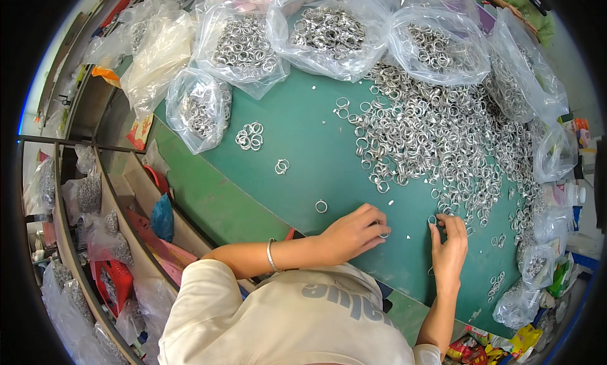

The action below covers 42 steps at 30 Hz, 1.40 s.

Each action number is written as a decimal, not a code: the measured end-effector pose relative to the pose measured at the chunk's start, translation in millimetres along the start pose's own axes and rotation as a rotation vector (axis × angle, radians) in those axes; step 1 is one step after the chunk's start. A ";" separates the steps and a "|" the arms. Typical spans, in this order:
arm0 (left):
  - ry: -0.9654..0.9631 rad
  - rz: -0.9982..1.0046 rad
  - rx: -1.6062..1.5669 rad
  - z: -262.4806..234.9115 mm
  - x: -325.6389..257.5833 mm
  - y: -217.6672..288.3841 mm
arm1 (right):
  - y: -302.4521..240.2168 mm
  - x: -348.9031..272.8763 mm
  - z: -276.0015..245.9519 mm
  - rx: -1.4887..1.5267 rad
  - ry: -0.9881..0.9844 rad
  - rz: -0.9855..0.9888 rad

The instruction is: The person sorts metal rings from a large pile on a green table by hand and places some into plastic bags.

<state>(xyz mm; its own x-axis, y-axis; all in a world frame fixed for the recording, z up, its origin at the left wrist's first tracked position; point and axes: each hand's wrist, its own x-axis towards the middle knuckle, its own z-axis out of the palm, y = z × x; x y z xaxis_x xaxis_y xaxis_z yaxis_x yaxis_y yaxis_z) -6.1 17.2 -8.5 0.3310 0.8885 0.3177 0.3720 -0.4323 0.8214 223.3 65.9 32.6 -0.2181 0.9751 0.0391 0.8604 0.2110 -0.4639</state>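
Cream T-shirt [278,321] lay closest, left hand [359,230] was curled, fingertips closed on a small ring [385,235], right hand [450,238] pinched a silvery ring [432,219] between thumb and forefinger, beside a heap of shiny rings [436,134] on green tabletop [297,128].

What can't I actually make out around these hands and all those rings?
- Head view: most of the ring at the left hand, hidden by its curled fingers.
- Head view: the lower rings in the heap, covered by those on top.
- Head view: fine detail on the lone ring, too small to tell.
- Head view: the person in green, cut off by the upper edge.
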 end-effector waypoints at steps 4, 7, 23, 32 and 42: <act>0.246 -0.069 0.059 -41.3 11.7 4.2 | 0.9 -2.6 -1.6 0.039 0.014 0.014; 0.498 -0.123 0.458 -96.8 11.9 -11.4 | -0.5 -1.9 -3.9 0.038 0.054 -0.017; 0.483 -0.217 0.548 -97.6 1.5 -15.4 | -66.9 32.7 55.3 -0.020 -0.015 -0.437; -0.141 -0.188 0.328 -24.5 -8.8 12.8 | -59.5 36.4 32.4 0.147 -0.088 -0.389; -0.106 -0.147 0.127 -23.9 -13.0 8.2 | -39.0 45.0 45.3 -0.119 -0.028 -0.542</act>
<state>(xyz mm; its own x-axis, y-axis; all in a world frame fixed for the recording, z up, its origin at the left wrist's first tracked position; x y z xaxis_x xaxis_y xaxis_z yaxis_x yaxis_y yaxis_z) -28.1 5.8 5.4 0.3516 0.9253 0.1421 0.5267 -0.3210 0.7871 159.1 98.5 12.3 -0.6547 0.7233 0.2196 0.6675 0.6895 -0.2811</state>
